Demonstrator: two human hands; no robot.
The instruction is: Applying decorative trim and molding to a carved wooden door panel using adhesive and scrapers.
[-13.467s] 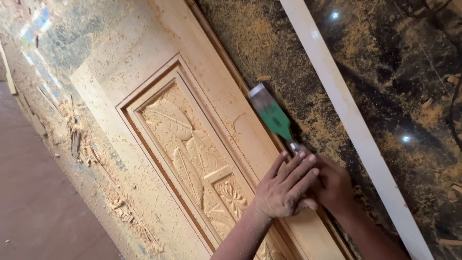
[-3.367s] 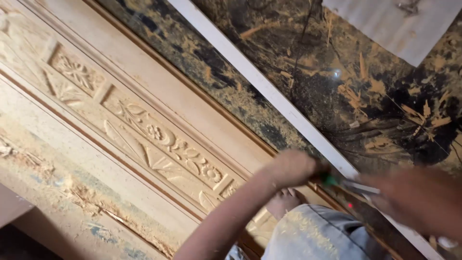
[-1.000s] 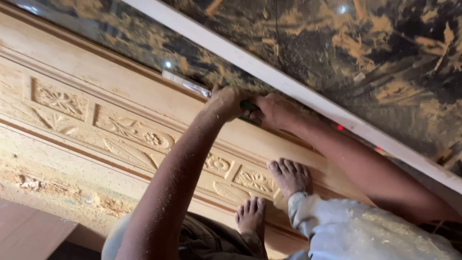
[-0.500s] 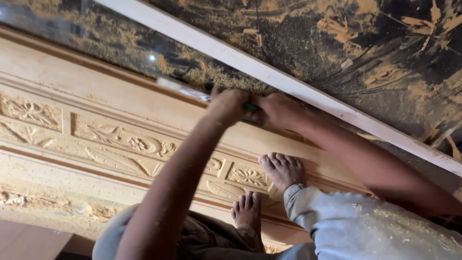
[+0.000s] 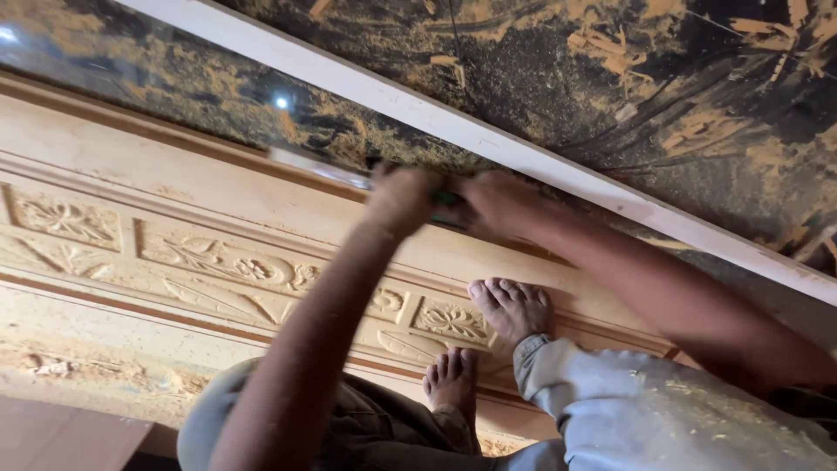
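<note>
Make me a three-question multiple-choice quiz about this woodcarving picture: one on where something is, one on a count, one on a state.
1. Where does the chisel blade rest?
A. on the far edge of the carved wooden panel
B. on the white strip
C. on the trouser leg

2. How many bare feet stand on the panel?
A. none
B. one
C. two

3. How are the hands placed?
A. both empty
B. both on the chisel
C. one hanging free

Answers:
1 A, the blade lies along the panel's far edge.
2 C, right foot and left foot both show.
3 B, left hand and right hand close around the green handle.
</note>
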